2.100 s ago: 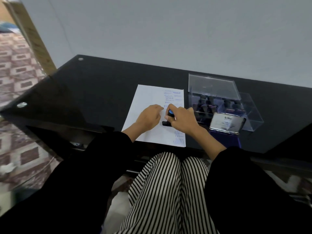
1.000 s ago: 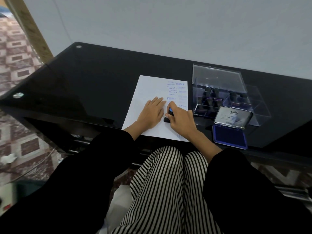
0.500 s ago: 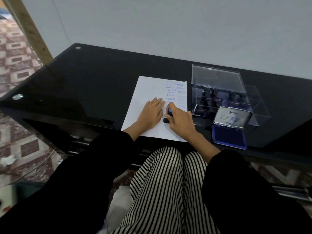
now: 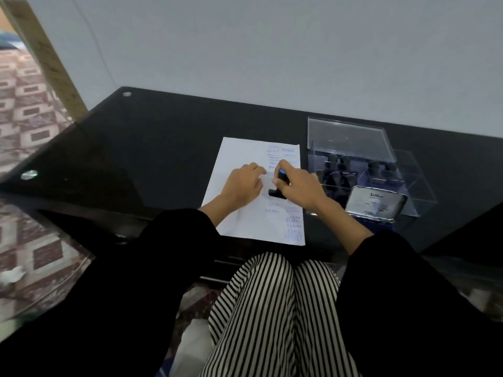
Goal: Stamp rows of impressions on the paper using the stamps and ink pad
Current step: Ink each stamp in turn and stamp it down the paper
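The right hand pinches the stamp by its handle, thumb on the near side and fingers over the blue top. Its base sits on the paper.

Just left of it the left hand lies on the sheet, fingers loosely bent and gripping nothing. I'd say it is there to stop the sheet sliding on the glossy desk.

Blue impressions run beyond the fingertips and back past the wrist.

The ink pad stands open just right of the right forearm, presumably for quick re-inking. The clear box of other stamps is beyond it.
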A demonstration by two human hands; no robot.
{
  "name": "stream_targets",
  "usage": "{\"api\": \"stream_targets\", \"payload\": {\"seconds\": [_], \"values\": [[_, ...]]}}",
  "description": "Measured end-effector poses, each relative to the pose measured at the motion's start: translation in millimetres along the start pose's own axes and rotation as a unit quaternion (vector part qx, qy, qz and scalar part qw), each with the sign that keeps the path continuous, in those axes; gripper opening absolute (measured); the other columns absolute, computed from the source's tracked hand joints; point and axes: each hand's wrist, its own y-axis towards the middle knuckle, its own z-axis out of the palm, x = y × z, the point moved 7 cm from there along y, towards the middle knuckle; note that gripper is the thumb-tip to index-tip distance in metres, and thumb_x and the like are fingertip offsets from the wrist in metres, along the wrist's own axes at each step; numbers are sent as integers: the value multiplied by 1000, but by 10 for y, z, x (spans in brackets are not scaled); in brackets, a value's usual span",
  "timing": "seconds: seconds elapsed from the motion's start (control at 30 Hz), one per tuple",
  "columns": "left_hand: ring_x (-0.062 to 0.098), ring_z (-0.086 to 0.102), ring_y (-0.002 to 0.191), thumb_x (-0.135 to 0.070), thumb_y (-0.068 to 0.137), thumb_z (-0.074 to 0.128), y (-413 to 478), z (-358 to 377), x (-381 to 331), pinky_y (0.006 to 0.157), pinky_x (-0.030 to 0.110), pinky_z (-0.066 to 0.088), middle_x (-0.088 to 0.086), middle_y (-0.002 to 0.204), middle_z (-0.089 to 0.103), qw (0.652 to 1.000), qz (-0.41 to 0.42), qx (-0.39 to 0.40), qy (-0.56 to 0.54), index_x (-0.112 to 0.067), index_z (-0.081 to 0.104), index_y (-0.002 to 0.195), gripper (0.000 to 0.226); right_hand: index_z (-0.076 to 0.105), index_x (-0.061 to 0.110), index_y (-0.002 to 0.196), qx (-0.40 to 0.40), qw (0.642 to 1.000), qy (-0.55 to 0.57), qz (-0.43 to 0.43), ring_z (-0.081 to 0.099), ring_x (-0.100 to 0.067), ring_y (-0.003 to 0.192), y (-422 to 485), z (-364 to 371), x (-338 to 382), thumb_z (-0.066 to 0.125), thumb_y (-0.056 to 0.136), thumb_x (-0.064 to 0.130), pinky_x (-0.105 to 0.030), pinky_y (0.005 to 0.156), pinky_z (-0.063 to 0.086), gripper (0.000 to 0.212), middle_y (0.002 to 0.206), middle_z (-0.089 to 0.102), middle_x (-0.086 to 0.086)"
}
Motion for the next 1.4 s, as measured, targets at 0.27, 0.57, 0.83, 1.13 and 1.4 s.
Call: {"api": "stream_targets", "payload": {"seconds": [0.27, 0.57, 0.83, 1.13, 1.4], "values": [[22, 51, 117, -10, 94, 40, 539, -414, -278, 96, 33, 42, 7, 127, 53, 999, 17, -26, -41, -8, 54, 123, 32, 31, 13, 104, -98, 995, 1, 27, 48, -25, 73, 296, -920, -252, 45, 97, 27, -35, 78, 32, 22, 82, 52, -4], [28, 44, 127, -11, 97, 36, 1010, -209, -639, 107, 40, 37, 14, 141, 42, 998, 27, 44, -23, -3, 40, 137, 41, 52, 8, 115, -82, 991, -18, 100, 53, -29, 108, 643, -1145, -892, 65, 85, 35, -38, 86, 43, 42, 120, 58, -12], [31, 45, 124, -16, 100, 29, 1249, 204, -752, 104, 44, 37, 17, 137, 45, 996, 28, 79, -42, -1, 38, 136, 40, 60, 15, 112, -45, 985, -40, 160, 54, -26, 113, 822, -824, -1185, 67, 83, 35, -40, 99, 38, 36, 117, 63, -6], [28, 40, 131, -26, 102, 26, 1224, 381, -791, 107, 39, 34, 15, 142, 41, 993, 12, 86, -80, -4, 24, 146, 49, 46, 11, 114, -49, 977, 2, 206, 60, -28, 101, 755, -493, -1346, 65, 85, 36, -39, 87, 44, 43, 108, 64, -10], [30, 41, 129, -26, 102, 24, 1231, 387, -802, 105, 39, 36, 17, 140, 43, 993, 2, 91, -71, -4, 24, 146, 49, 56, 15, 116, -58, 976, -71, 196, 60, -27, 104, 696, -523, -1311, 59, 88, 43, -33, 81, 43, 40, 110, 66, -10]]}}
